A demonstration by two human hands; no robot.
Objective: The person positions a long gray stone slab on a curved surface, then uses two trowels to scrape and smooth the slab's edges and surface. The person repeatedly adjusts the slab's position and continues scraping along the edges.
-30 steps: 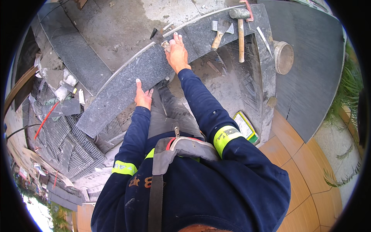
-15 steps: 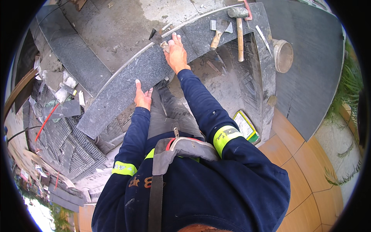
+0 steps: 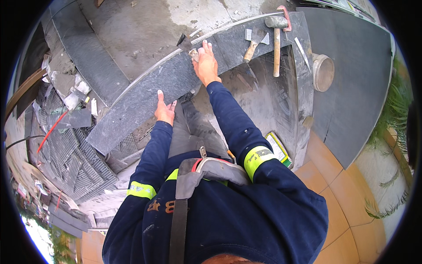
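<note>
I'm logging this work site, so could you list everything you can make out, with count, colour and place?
Curved stone slabs: at least two, dark grey, centre
Dark-bladed tool: one, dark, in right hand
Mallet: one, grey head, wooden handle, right
Scraper: one, wooden handle, left of mallet
Thin strip: one, white, right of mallet
Bucket: one, beige, right
Large panel: one, dark grey, far right
Mesh-patterned pieces: many, grey, left
Paving tiles: several, orange-brown, lower right
Plants: uncounted, green, right edge
Waist bag: one, grey, lower centre
Sleeves: two, navy, yellow bands
Left hand: one, bare, at slab's near edge
Right hand: one, bare, over slab
</note>
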